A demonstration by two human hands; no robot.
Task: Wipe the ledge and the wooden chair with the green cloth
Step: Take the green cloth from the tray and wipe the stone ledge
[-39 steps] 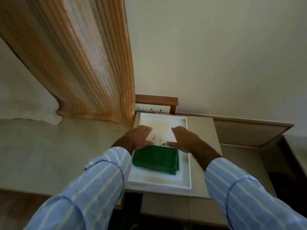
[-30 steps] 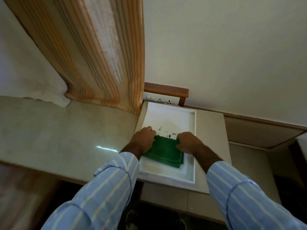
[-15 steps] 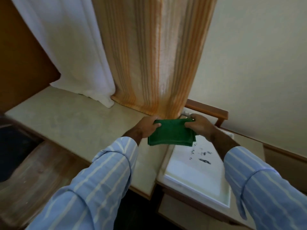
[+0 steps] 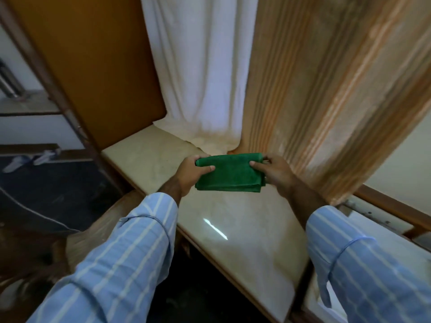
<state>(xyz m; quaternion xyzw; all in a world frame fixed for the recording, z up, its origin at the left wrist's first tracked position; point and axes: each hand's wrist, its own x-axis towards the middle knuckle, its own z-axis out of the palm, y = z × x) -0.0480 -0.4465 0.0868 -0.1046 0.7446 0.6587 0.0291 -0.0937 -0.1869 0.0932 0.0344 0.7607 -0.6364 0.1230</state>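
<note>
Left grip: the left hand (image 4: 189,174) pinches the left end of the folded green terry cloth (image 4: 229,172), thumb on top, fingers underneath
Right grip: the right hand (image 4: 275,171) is closed on the cloth's right end in the same manner
Cloth position: held flat and folded between both hands, above the pale polished stone ledge (image 4: 235,229); whether its lower edge touches the stone cannot be told
Ledge surroundings: a white sheer curtain (image 4: 198,66) and an orange-striped heavy curtain (image 4: 326,89) both hang down to the back of the ledge, just behind the cloth
Chair: a brown wooden surface (image 4: 98,231) at lower left, blurred, is probably the wooden chair
Task stage: judged as cloth in hand, wiping not yet begun
Risk, snagging: a stroke toward the back could drag the curtain hems, since they pool on the stone
Risk, unfolding: letting go at one end could let the folded layers drop open
Risk, coverage: the strip under the hems may stay unwiped unless the curtains are lifted
</note>
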